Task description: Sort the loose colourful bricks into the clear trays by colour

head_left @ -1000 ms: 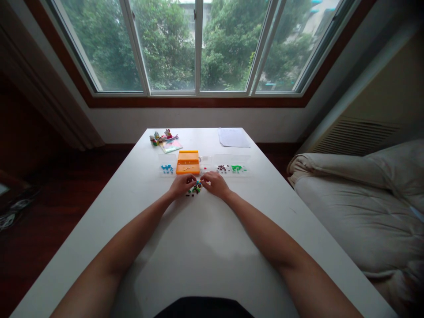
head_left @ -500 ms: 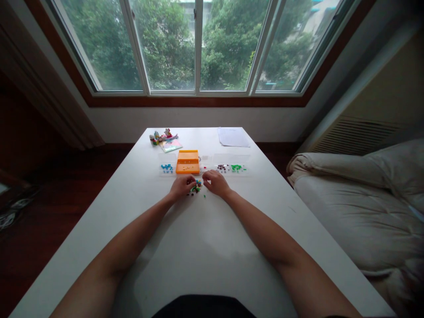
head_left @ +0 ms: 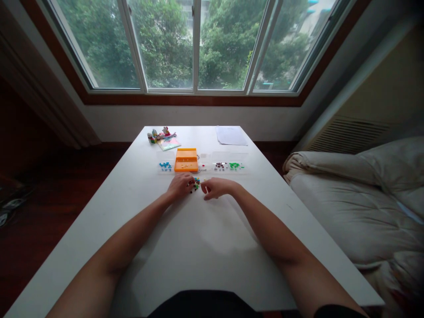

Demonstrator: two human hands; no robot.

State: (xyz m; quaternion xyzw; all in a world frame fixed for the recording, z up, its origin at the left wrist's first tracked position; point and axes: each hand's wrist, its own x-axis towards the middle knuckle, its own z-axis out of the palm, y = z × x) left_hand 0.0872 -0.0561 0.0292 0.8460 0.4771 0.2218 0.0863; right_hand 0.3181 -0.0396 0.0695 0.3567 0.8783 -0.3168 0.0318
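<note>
Hands meet at a small cluster of coloured bricks [head_left: 196, 183] on a white table [head_left: 205, 247] below a wide window [head_left: 195, 44]. The left hand [head_left: 179, 185] lies palm down, fingers bent onto the cluster's left edge; whether it grips a piece cannot be told. The right hand [head_left: 216, 188] is just right of the bricks, turned on its side with fingers curled in and thumb near the forefinger, and any piece inside is too small to see. The bricks sit midway across the table, just in front of an orange box [head_left: 186, 160]; their long axes and facing cannot be made out. Clear trays [head_left: 228, 166] flank the box in a row running left to right. Paper [head_left: 231, 135] lies beyond.
</note>
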